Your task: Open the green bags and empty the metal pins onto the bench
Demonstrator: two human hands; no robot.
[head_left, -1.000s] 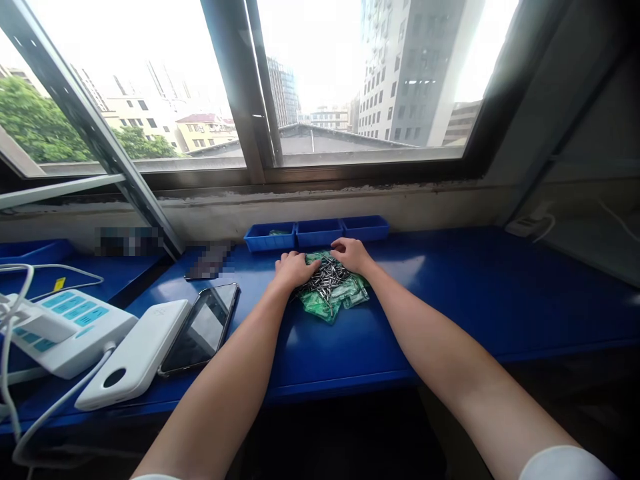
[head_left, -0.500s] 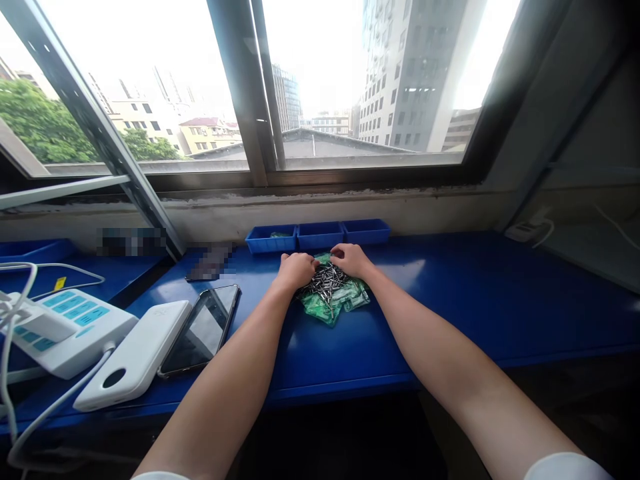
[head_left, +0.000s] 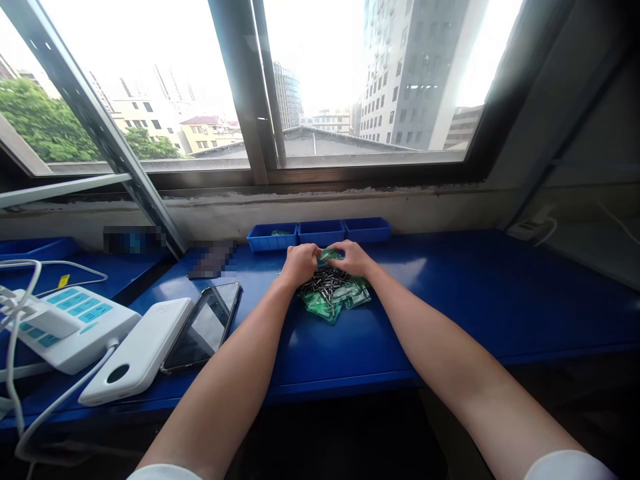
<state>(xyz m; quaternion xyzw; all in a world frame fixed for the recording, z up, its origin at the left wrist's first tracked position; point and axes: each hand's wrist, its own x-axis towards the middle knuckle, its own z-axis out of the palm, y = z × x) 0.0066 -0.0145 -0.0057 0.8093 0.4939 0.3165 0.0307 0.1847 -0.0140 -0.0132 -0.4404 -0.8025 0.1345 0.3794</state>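
A pile of small, thin metal pieces (head_left: 324,283), like screws or pins, lies on green plastic bags (head_left: 321,307) on the blue table. Both hands are at the far side of the pile. My left hand (head_left: 301,263) is closed, pinching green plastic between thumb and fingers. Curled over from the other side, my right hand (head_left: 354,259) grips the same raised bit of green plastic bag (head_left: 329,255). The fingertips of both hands are partly hidden.
Three blue bins (head_left: 320,232) stand in a row against the wall beyond my hands; the left one holds something green. To my left lie a phone (head_left: 204,327), a white power bank (head_left: 137,350) and a power strip (head_left: 75,327) with cables. A window rises behind the table (head_left: 480,300).
Both hands have moved slightly up and away from the pile. Green plastic now shows lifted between the fingers, where the hands were lower on the metal pieces before.
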